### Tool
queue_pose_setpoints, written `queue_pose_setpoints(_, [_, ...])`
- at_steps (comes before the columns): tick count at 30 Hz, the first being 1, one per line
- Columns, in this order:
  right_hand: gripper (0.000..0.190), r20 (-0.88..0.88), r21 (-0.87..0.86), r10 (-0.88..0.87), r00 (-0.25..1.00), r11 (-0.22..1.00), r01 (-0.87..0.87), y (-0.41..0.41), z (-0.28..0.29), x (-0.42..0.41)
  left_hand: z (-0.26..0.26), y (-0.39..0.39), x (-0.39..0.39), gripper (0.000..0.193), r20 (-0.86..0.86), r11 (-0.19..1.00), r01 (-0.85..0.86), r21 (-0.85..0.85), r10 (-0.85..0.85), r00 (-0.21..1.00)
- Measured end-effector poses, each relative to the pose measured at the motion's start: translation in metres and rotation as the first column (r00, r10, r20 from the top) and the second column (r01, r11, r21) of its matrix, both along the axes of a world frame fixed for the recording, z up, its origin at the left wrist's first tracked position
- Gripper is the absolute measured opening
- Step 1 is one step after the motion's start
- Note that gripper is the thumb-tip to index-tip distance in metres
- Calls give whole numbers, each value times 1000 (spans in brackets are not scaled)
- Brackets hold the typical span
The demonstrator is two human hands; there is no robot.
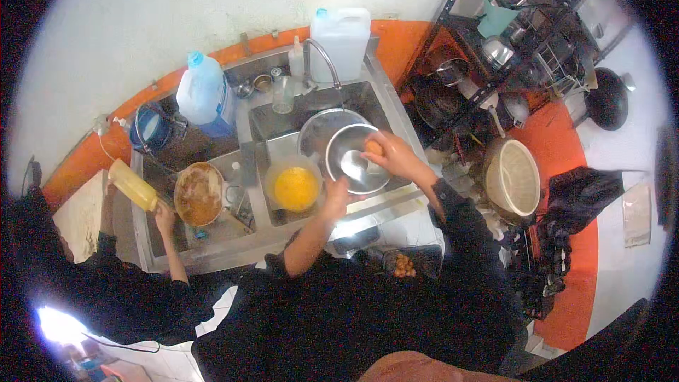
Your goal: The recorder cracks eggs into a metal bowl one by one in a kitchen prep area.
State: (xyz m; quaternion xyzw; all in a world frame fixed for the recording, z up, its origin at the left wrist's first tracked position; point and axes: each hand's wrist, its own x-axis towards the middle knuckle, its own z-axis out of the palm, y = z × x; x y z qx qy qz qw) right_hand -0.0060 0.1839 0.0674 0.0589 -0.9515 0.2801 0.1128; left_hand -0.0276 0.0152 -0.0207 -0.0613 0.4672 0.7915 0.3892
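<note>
A shiny metal bowl (339, 162) is tilted over the right sink basin. My left hand (335, 199) is at its lower left rim and appears to grip it. Over the bowl, my right hand (397, 158) is closed around a small rounded brown-orange object (374, 147) that looks like an egg. Just left of the bowl stands a translucent plastic container (271, 172) with a yellow-orange mass (296, 189) inside. Behind the metal bowl, a larger round vessel (313, 130) sits partly hidden under the faucet (324, 55).
At left, another person's hand (164, 217) holds a yellow bottle-like container (132, 187) beside a brown-smeared bowl (199, 193). Plastic jugs (342, 45) stand behind the sink. Right are a cookware rack (498, 53) and a cream basin (512, 178). Below is a dark tray (432, 260) with several brown round things.
</note>
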Motion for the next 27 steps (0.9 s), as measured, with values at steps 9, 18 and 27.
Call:
queue_pose_setpoints(9, [32,243,284,7,970,956,-78,-6,14,0,14,5,16,51,-121,998,35,-43,-40,992])
queue_pose_setpoints(18, [32,56,-259,10,998,966,5,15,27,33,9,10,23,50,-108,998,55,-32,-59,992])
queue_pose_setpoints(27, [34,538,-763,-202,819,296,574,66,-61,278,17,-15,12,44,-69,999,29,-17,-30,997])
